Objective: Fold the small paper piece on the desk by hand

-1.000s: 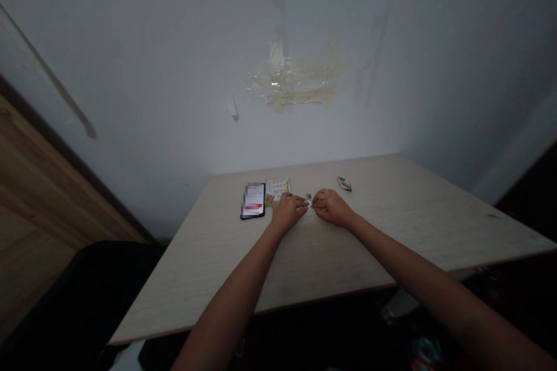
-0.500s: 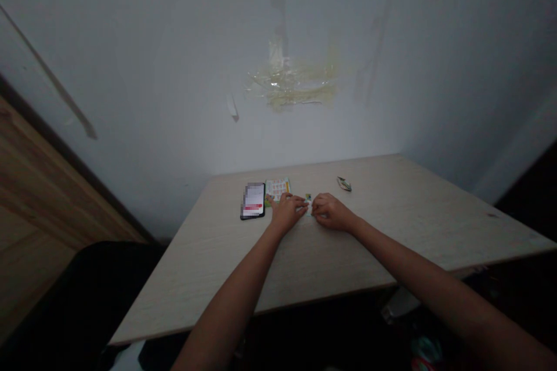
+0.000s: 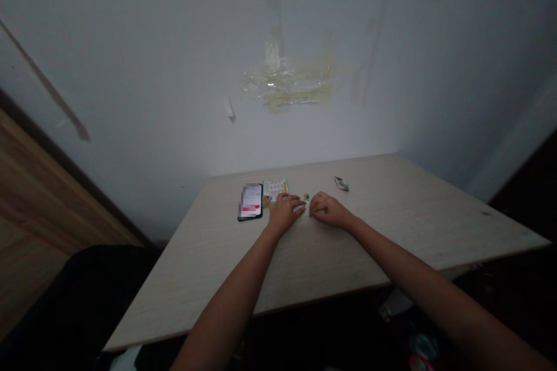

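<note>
My left hand (image 3: pixel 282 213) rests on the table with its fingers stretched and spread. Its fingertips touch the left edge of a small whitish sheet (image 3: pixel 307 197) with a coloured patch at its top. Opposite, my right hand (image 3: pixel 329 210) is closed, its fingertips pinched at the sheet's right side. Whatever lies in that pinch is too small and too hidden to name. A printed card or leaflet (image 3: pixel 276 187), white with green and yellow, lies just beyond my left hand, which partly covers it.
A phone (image 3: pixel 251 202) with a lit screen lies to the left of the leaflet. Towards the back right of the pale wooden table (image 3: pixel 383 226) is a small crumpled wrapper-like piece (image 3: pixel 342 184). Behind stands a wall (image 3: pixel 187 69) with peeling tape (image 3: pixel 296 90).
The whole view has shifted slightly. My right fingers have curled in a little more by the sheet; my left hand stays nearly where it was.
</note>
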### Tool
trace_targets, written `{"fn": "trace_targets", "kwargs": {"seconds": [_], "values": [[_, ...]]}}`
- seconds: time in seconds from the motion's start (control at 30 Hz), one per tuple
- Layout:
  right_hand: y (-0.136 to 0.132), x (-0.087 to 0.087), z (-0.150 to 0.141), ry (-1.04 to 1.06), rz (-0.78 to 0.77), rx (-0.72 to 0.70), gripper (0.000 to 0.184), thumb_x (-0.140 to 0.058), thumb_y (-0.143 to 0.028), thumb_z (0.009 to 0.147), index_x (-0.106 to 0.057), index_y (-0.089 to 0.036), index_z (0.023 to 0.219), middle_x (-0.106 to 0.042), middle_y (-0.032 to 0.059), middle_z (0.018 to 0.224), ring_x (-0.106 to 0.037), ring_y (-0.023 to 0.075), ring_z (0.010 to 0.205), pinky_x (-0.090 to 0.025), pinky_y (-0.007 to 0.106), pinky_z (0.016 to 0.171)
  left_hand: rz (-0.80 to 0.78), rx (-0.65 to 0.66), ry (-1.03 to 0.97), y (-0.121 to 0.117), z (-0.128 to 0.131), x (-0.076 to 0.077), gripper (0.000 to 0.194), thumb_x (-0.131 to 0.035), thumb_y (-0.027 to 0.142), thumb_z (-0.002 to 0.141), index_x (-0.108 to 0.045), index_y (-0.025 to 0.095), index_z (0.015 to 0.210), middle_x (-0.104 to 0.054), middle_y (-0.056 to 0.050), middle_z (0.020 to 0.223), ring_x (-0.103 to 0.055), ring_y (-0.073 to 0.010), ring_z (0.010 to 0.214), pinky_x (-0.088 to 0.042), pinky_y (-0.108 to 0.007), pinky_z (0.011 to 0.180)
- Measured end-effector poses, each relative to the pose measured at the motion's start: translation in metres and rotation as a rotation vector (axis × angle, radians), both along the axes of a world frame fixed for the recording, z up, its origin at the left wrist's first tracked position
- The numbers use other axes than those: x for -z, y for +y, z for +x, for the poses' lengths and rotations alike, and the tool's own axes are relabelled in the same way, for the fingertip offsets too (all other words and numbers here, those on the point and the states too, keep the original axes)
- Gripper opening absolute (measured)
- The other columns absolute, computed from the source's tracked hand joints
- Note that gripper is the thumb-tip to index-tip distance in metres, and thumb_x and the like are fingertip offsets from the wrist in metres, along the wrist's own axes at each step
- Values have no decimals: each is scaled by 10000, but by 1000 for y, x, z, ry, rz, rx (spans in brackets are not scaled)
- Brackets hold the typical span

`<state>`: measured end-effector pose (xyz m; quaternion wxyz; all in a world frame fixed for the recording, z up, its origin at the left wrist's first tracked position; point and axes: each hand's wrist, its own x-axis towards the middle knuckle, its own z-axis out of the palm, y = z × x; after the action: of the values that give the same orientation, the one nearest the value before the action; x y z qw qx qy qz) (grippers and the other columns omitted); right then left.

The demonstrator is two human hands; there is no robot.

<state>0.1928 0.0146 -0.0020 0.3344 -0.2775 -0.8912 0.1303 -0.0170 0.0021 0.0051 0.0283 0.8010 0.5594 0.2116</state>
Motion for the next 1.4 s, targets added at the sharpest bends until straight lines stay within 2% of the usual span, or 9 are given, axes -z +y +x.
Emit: {"fn": "trace_targets", "kwargs": {"seconds": [0.17, 0.27, 0.4, 0.57, 0.7, 0.9, 1.1, 1.27, 1.4], "values": [[16, 12, 3, 16, -19, 265, 153, -627, -213, 863, -779, -217, 879, -715, 64, 950, -598, 211, 980, -452, 386, 956, 1, -46, 22, 1, 0, 1, 350, -584, 502, 886, -686, 353, 1186, -610, -38, 1365, -394, -340, 1336, -45, -743, 1117], [19, 18, 5, -6, -16, 341, 178, -638, -218, 853, -780, -217, 960, -691, 84, 1023, -573, 227, 1037, -449, 389, 973, -3, -54, 48, 1, 2, 0, 349, -588, 502, 884, -697, 330, 1167, -600, -49, 1372, -386, -344, 1338, -68, -734, 1122], [19, 20, 5, -33, -2, 349, 204, -635, -234, 862, -774, -225, 1011, -673, 92, 1067, -562, 234, 1062, -449, 398, 982, -21, -52, 56, 1, 5, -2, 349, -599, 476, 881, -702, 297, 1162, -610, -58, 1356, -390, -335, 1339, -99, -700, 1142], [21, 23, 3, -31, 13, 359, 178, -644, -262, 866, -783, -235, 975, -674, 93, 1060, -568, 237, 1056, -449, 399, 974, -18, -58, -4, 2, 7, -1, 338, -626, 425, 873, -684, 284, 1174, -628, -65, 1332, -412, -322, 1333, -92, -675, 1158], [25, 27, 0, -3, -13, 382, 178, -673, -310, 852, -787, -224, 958, -682, 95, 1061, -577, 237, 1062, -440, 391, 983, -17, -72, -57, 3, 7, 2, 364, -651, 385, 863, -641, 276, 1210, -642, -71, 1301, -422, -318, 1330, -69, -702, 1150], [34, 31, -1, 108, -116, 385, 176, -683, -338, 825, -791, -209, 876, -723, 88, 1002, -634, 233, 1007, -457, 397, 966, -13, -43, -111, -1, 7, 0, 365, -644, 380, 873, -624, 288, 1226, -666, -62, 1259, -462, -310, 1290, -7, -718, 1144], [36, 26, 0, 279, -201, 335, 180, -639, -312, 805, -771, -191, 779, -749, 80, 915, -678, 223, 918, -501, 364, 896, -10, -31, -173, -6, 9, -7, 410, -657, 370, 869, -573, 298, 1264, -655, -47, 1272, -466, -291, 1289, 33, -736, 1129], [31, 22, -2, 391, -274, 396, 205, -632, -333, 756, -723, -183, 649, -734, 60, 810, -674, 223, 832, -505, 344, 824, 60, -47, -226, -10, 14, -8, 227, -653, 328, 874, -657, 287, 1097, -623, -53, 1311, -444, -285, 1317, 17, -709, 1145], [27, 20, -4, 426, -321, 395, 220, -634, -358, 743, -714, -179, 642, -722, 53, 757, -660, 214, 782, -493, 328, 788, 94, -24, -288, -12, 17, -7, 120, -634, 294, 890, -724, 304, 969, -672, -29, 1232, -482, -266, 1281, 29, -711, 1139]]}}
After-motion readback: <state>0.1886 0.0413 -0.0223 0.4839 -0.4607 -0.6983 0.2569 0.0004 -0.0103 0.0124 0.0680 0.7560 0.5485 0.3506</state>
